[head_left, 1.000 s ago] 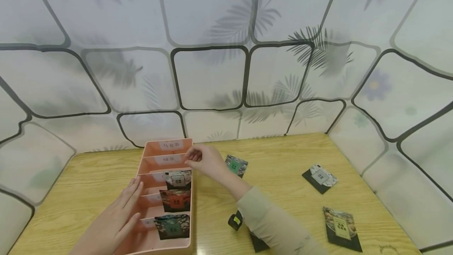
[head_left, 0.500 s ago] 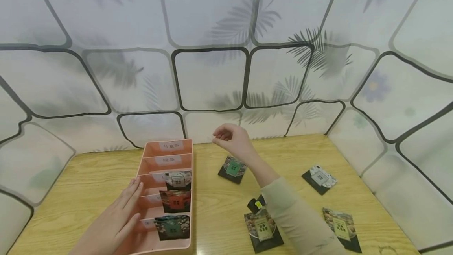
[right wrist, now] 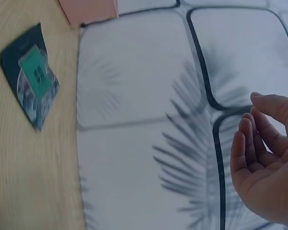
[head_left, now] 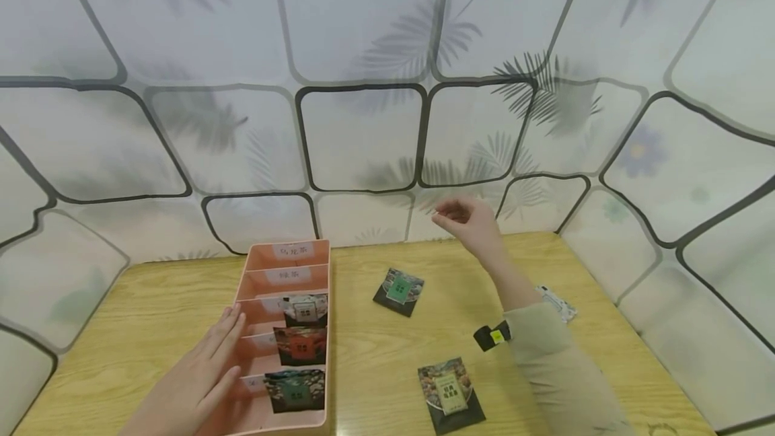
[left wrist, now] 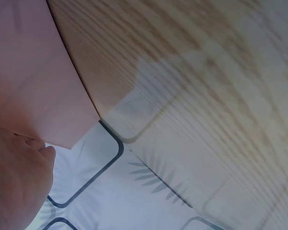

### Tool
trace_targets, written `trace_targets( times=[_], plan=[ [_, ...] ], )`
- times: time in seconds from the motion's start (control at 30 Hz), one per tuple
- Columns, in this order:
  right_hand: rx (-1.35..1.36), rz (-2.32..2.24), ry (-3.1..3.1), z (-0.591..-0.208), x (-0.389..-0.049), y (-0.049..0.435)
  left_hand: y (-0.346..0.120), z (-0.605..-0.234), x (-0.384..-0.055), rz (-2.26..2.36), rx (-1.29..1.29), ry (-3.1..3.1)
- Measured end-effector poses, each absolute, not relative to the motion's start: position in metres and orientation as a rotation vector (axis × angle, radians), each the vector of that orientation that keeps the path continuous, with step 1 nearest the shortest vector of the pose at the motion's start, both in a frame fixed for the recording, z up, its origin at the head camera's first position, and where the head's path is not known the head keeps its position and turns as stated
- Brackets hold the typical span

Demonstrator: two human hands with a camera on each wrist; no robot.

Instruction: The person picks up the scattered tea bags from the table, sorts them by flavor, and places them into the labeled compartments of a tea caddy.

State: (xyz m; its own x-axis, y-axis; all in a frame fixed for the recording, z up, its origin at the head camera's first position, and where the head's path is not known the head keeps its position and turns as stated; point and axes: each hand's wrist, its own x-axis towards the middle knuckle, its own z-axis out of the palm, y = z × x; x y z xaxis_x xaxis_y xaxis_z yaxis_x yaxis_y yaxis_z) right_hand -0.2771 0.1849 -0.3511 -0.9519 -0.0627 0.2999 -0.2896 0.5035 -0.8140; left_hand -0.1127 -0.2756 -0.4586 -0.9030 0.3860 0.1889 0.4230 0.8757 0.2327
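Near edge: a flat, dark packet with a yellow label lies face up. Left of it, a long, pale-pink box, apparently plastic, runs away from the person, split crosswise into compartments. Bare left hand rests along its left rim, fingers outstretched, grasping nothing that I can see. In the box, near to far, one to a compartment: a dark packet with a teal label, a dark red packet, a black-and-silver packet. Beyond these, handwritten paper labels.

Farther out: a dark packet with a bright green label lies flat on the table, right of the box and apart from it. Key relation: from the right hand this packet lies below, to the left and nearer the person; its long axis points away, far end slanted right. Right hand is the nearer; the box's width separates packet and left hand. Right grip hangs in the air, loosely curled, thumb close to forefinger, nothing visible between.

Beige sleeve partly hides a black-and-white packet.

Table: yellow wood grain. Behind and around: pale wall covering, dark rounded outlines, grey fronds.
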Motion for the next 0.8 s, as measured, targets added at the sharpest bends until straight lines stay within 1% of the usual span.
trace_targets(
  times=[0.2, 0.4, 0.8],
  plan=[
    [0.255, 1.352, -2.501, -0.349, -0.272, 0.227, -0.275, -0.46, -0.112, -0.395, -0.637, -2.888],
    [0.162, 1.388, -2.473, -0.346, -0.263, 0.264, -0.275, -0.459, -0.112, -0.383, -0.631, -2.886],
    [-0.027, 1.348, -2.499, -0.361, -0.245, 0.334, -0.276, -0.46, -0.113, -0.369, -0.659, -2.864]
  ],
)
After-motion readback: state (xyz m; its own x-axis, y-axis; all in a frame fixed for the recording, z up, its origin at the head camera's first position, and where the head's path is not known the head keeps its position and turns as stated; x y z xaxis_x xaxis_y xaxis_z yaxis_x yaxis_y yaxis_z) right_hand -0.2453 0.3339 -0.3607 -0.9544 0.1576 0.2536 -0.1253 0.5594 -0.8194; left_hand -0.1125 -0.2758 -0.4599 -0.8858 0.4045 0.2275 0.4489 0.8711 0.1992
